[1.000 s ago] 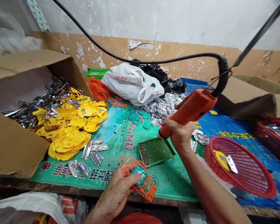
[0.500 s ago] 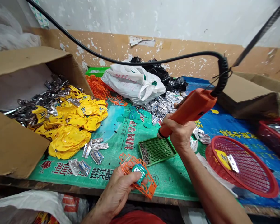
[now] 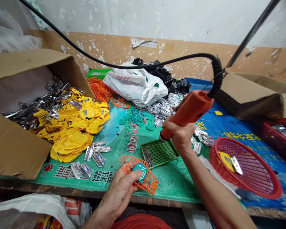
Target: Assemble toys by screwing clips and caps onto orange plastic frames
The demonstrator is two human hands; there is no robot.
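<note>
My left hand (image 3: 124, 183) pinches an orange plastic frame (image 3: 150, 185) with a teal plastic piece (image 3: 140, 171) lying on it under the thumb, just above the table's front edge. Wrapped round an orange electric screwdriver (image 3: 189, 109) is my right hand (image 3: 182, 135), with the tool's nose tilted down to the left. Its tip is hidden behind the hand and the tray. Below that nose sits a green perforated tray (image 3: 165, 152), with small screws (image 3: 147, 156) heaped at its left side.
Yellow plastic parts (image 3: 71, 140) spill from a cardboard box (image 3: 16, 149) at left. Loose metal plates (image 3: 98, 154) lie nearby. A white bag (image 3: 135, 86) stands at the back. A red basket (image 3: 248, 168) is at right. The screwdriver's black cable (image 3: 124, 66) crosses overhead.
The screwdriver and my right hand have shifted slightly left. The orange frame with the teal piece has moved slightly up and left in my left hand.
</note>
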